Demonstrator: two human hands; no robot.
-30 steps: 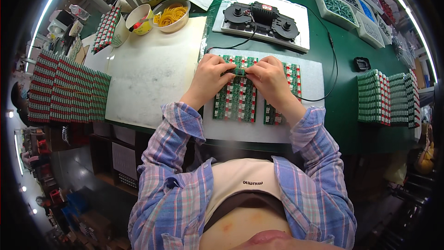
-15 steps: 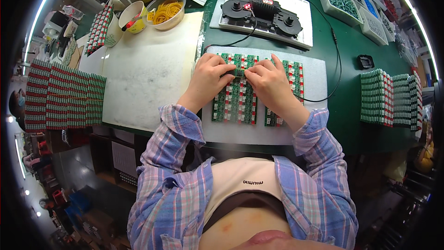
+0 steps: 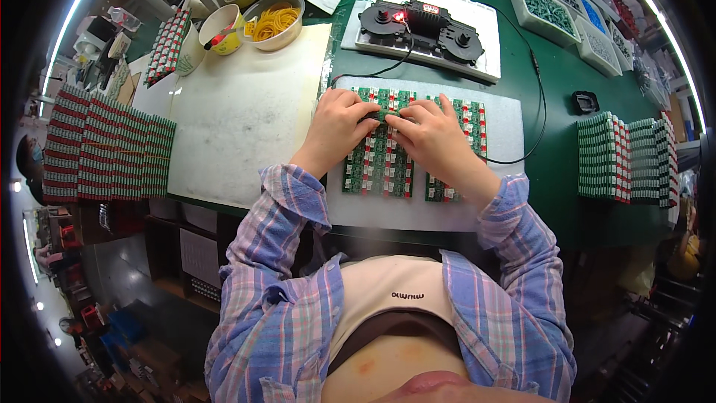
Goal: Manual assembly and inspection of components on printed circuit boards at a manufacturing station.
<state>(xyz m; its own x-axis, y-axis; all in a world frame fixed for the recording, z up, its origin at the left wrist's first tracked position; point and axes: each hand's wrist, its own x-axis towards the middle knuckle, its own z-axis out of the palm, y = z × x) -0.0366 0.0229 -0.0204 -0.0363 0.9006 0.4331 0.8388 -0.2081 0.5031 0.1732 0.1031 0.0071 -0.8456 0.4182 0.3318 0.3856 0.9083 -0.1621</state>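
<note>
Over the left panel of green circuit boards (image 3: 378,168), my left hand (image 3: 332,128) and my right hand (image 3: 436,136) meet, fingers closed. Between their fingertips they pinch a small green circuit board (image 3: 387,115), largely covered by the fingers. A second panel of boards (image 3: 475,131) lies beside the first, partly under my right hand and wrist. Both panels carry rows of white and red parts and rest on a pale foam sheet (image 3: 506,179).
Beyond the sheet, a black two-reel device (image 3: 425,28) with a red light sits on a white tray (image 3: 486,56). Stacked boards stand left (image 3: 108,149) and right (image 3: 604,161). A bowl of yellow rubber bands (image 3: 294,32) and bins of small parts (image 3: 543,15) lie farther back. A black cable (image 3: 547,108) curves at right.
My right fingers have shifted slightly on the small board, with the index finger bent lower. The left hand keeps its pinch. The whole view has shifted a little.
</note>
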